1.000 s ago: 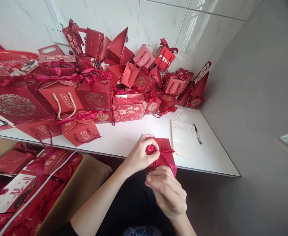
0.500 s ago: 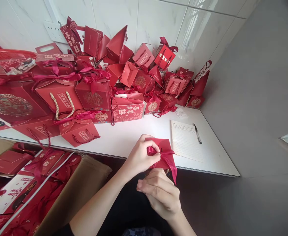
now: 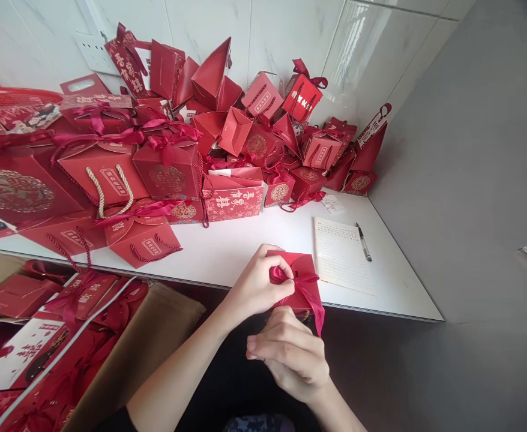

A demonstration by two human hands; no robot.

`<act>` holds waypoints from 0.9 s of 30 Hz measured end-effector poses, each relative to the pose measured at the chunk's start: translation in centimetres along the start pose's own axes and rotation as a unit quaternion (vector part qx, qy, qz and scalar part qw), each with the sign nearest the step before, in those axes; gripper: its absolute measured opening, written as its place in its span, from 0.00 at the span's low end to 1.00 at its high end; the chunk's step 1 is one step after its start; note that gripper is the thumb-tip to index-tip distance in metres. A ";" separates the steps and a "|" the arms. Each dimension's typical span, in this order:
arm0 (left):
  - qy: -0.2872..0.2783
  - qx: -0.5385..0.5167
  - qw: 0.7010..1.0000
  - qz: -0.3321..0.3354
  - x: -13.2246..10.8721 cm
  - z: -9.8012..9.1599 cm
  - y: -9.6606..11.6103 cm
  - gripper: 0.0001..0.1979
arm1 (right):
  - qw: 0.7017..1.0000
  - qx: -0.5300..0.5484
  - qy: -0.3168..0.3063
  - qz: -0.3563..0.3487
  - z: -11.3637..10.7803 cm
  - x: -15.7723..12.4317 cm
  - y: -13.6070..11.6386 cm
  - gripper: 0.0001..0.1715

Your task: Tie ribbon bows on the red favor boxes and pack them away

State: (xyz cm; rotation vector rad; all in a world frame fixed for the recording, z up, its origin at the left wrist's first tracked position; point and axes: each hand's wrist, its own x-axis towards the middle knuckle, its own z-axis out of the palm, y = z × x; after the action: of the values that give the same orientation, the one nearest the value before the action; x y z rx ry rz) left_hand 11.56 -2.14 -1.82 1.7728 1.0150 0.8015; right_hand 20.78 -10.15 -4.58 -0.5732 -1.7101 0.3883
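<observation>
A small red gift box [image 3: 306, 262] sits at the front edge of the white table, with a crimson ribbon [image 3: 309, 291] tied across its top. My left hand [image 3: 266, 279] pinches a loop of that ribbon between thumb and fingertips, over the box's left side. Just in front of the box, nearer to me, is my right hand [image 3: 293, 351], its fingers curled and pressed together. Whatever those fingers hold is hidden from view. One ribbon tail hangs down the box's right side, beyond my right hand.
Many red gift boxes [image 3: 234, 198] are heaped along the tiled wall. An open notebook [image 3: 342, 249] and a pen [image 3: 363, 241] lie right of the box. Below left stands a cardboard carton [image 3: 155, 324] of red packages, crossed by a white cable [image 3: 68, 345]. A grey panel [image 3: 466, 180] rises at right.
My right hand has shifted slightly left and toward me, still curled. My left hand keeps its pinch on the ribbon loop. The view has tilted a little.
</observation>
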 end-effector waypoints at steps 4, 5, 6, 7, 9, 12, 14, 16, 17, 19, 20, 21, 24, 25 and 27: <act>-0.002 -0.001 1.000 -0.003 0.1 0.0 0.0 0.04 | 1.000 0.006 -0.009 0.002 -0.2 0.2 -0.1 0.16; -0.002 -0.002 1.000 -0.003 0.1 0.0 0.0 0.04 | 1.000 0.010 -0.008 0.003 -0.2 0.2 -0.1 0.16; -0.001 -0.004 1.000 -0.003 0.1 0.0 0.0 0.04 | 1.000 0.016 -0.010 0.002 -0.1 0.2 -0.2 0.15; -0.001 -0.006 1.000 -0.004 0.1 0.0 0.0 0.04 | 1.000 0.023 -0.013 0.001 0.0 0.2 -0.2 0.15; -0.001 -0.009 1.000 -0.001 0.3 0.0 -0.1 0.03 | 0.999 0.030 -0.025 -0.004 0.2 0.3 -0.2 0.14; -0.004 -0.003 1.000 0.010 0.6 -0.1 -0.3 0.02 | 0.999 0.012 -0.041 0.000 0.0 0.4 -0.2 0.12; -0.012 0.001 1.000 0.015 0.8 -0.3 -0.5 0.02 | 0.998 0.000 -0.055 0.007 -0.9 0.6 -0.5 0.16; -0.025 0.002 1.000 0.015 1.0 -0.4 -0.6 0.02 | 0.998 -0.018 -0.052 0.023 -2.5 0.9 -0.8 0.21; -0.029 0.002 0.999 0.015 1.0 -0.4 -0.6 0.01 | 0.998 -0.040 -0.034 0.046 -3.5 1.1 -0.8 0.19; -0.034 0.000 0.999 0.015 1.1 -0.5 -0.7 0.01 | 0.983 -0.132 0.023 0.129 -5.5 1.6 -0.7 0.09; -0.035 -0.002 0.999 0.014 1.1 -0.5 -0.7 0.01 | 0.964 -0.193 0.035 0.179 -6.5 1.9 -0.4 0.07; -0.037 -0.004 0.999 0.011 1.1 -0.5 -0.7 0.01 | 0.943 -0.247 0.025 0.220 -7.3 2.2 -0.1 0.06; -0.044 -0.011 0.999 0.004 1.0 -0.4 -0.8 0.02 | 0.906 -0.305 -0.064 0.287 -8.6 3.2 1.3 0.09; -0.044 -0.012 0.999 0.003 1.0 -0.4 -0.8 0.02 | 0.903 -0.297 -0.086 0.299 -8.7 3.4 1.8 0.10; -0.044 -0.012 0.999 0.007 1.0 -0.4 -0.8 0.02 | 0.899 -0.277 -0.102 0.323 -8.6 3.7 2.5 0.12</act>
State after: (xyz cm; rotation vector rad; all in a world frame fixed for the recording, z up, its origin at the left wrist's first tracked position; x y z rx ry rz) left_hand 11.39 -0.92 -2.36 1.7813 0.9327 0.7354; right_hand 28.98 -6.47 -1.10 -1.5863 -1.7982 0.4327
